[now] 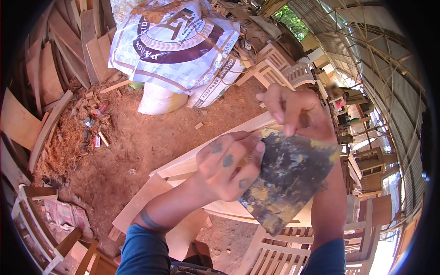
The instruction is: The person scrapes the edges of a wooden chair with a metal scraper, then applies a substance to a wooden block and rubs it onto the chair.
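Note:
A dark grey, roughly square sheet [293, 176], smeared with yellowish and pale patches, is held up in front of me. Its kind is not certain; it looks like worn sandpaper. My left hand [231, 165] is closed on its upper left edge, thumb on the near face and the other fingers curled. At the top edge, my right hand [298, 112] has bent fingers, with one fingertip overlapping the sheet; part of this hand is hidden behind it. Below the sheet lies a pale wooden furniture piece [167, 169], partly covered by my arms.
Slatted wooden chair parts [279, 256] stand close at lower right, and a curved wooden frame [34, 229] at lower left. Planks [59, 59] lean at the left. Stuffed sacks [160, 98] under a printed sheet [183, 68] rest on the dirt floor [123, 151].

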Demonstrator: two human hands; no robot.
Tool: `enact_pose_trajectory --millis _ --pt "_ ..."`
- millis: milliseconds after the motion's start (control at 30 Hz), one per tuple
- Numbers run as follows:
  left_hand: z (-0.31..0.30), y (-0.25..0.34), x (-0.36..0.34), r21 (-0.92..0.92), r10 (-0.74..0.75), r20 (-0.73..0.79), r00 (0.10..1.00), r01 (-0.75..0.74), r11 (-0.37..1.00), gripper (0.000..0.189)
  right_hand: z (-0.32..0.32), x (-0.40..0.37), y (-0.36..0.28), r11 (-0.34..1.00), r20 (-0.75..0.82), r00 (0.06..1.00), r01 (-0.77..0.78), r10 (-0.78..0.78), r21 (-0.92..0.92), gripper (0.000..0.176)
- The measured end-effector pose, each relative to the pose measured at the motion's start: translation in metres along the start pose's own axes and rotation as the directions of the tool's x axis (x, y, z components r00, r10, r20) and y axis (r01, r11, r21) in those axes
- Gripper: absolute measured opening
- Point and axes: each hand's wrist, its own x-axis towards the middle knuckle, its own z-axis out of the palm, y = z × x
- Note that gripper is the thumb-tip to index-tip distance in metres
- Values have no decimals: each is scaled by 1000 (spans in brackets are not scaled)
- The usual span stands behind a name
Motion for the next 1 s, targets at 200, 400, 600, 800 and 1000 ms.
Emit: enact_pose_trajectory --millis 200,400,600,800,1000 --pt "-14 -8 -8 -292 -213 16 977 208 934 28 11 4 -5 1000 -15 1000 -4 4 -26 14" --pt "-21 -4 15 -449 -556 197 807 579 681 29 9 -2 -4 997 -114 992 42 -50 -69 12" --pt "-17 -14 17 -496 -409 165 897 434 752 25 8 -2 -3 997 -118 990 79 -78 3 13" --pt "-15 -15 21 -453 -359 134 924 379 807 17 7 -3 1 993 -130 985 117 -114 14 16" --pt "-12 -18 21 -364 -236 95 967 254 896 17 3 -2 -1 995 -93 990 101 -103 -22 15"
